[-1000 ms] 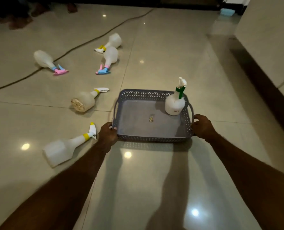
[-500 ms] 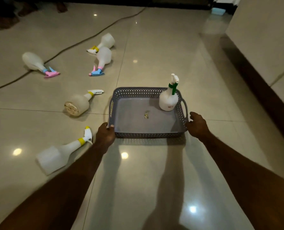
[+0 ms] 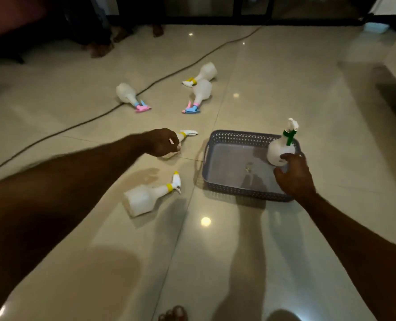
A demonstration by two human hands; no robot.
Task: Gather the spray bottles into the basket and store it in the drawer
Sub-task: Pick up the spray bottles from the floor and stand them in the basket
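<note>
**One bottle in, five to go**

Early in the gathering. One green-necked spray bottle (image 3: pixel 281 151) upright at the basket (image 3: pixel 227 135)'s 1 o'clock corner, right hand (image 3: pixel 295 176) curled against its base. Left hand (image 3: pixel 162 142) closing round a yellow-collared bottle (image 3: pixel 185 134) lying at the basket's 9 o'clock. Another yellow-collared one (image 3: pixel 146 196) at 8 o'clock; three more (image 3: pixel 201 91) on the floor toward 11 o'clock. No drawer in sight; storing not yet begun.
</note>
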